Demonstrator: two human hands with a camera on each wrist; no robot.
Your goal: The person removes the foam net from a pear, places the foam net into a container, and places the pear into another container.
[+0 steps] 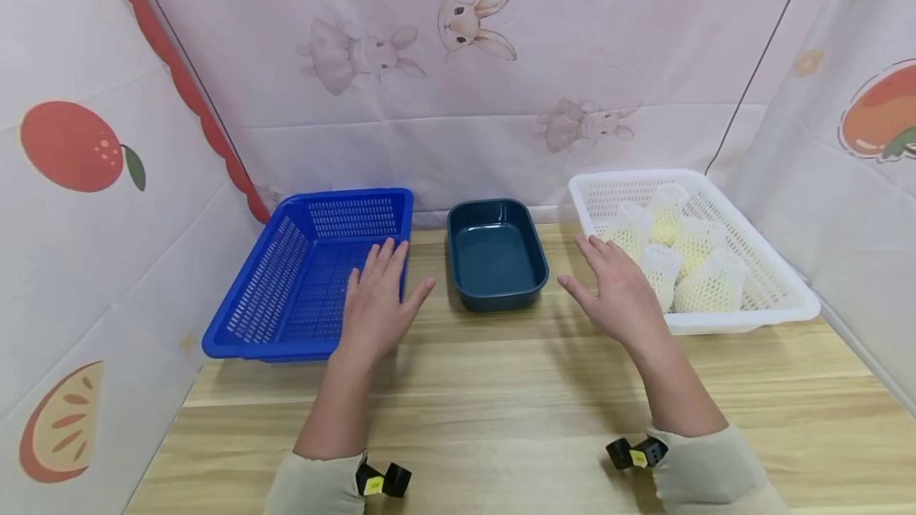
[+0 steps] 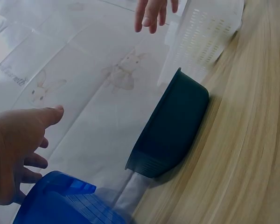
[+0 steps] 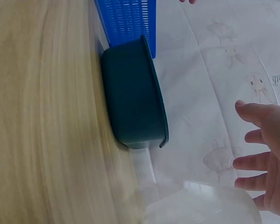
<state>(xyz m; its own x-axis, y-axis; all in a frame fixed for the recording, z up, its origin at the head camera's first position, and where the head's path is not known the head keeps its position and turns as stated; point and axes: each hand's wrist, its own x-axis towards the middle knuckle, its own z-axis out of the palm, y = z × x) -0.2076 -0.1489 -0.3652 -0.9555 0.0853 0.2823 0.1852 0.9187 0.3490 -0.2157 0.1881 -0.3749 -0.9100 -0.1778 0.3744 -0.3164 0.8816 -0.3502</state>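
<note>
My left hand (image 1: 379, 300) is held over the right side of a blue plastic basket (image 1: 286, 348), fingers straight and thumb spread, with nothing in it. The basket has slotted walls and a bare inside. My right hand (image 1: 619, 292) hovers at the left edge of a white plastic basket (image 1: 780, 292), its fingers also extended and holding nothing. Several pale yellow round things in white foam nets, one of them a netted fruit-like piece (image 1: 712, 284), lie in the white basket. Between the hands stands a dark teal rectangular tub (image 1: 501, 300), which shows nothing inside.
All three containers stand on a light wood-grain table (image 1: 487, 412) near its back edge. A pink cloth with rabbit drawings (image 1: 465, 86) hangs behind them, and printed white cloths (image 1: 79, 261) close off both sides. Each sleeve cuff carries a small black camera (image 1: 382, 479).
</note>
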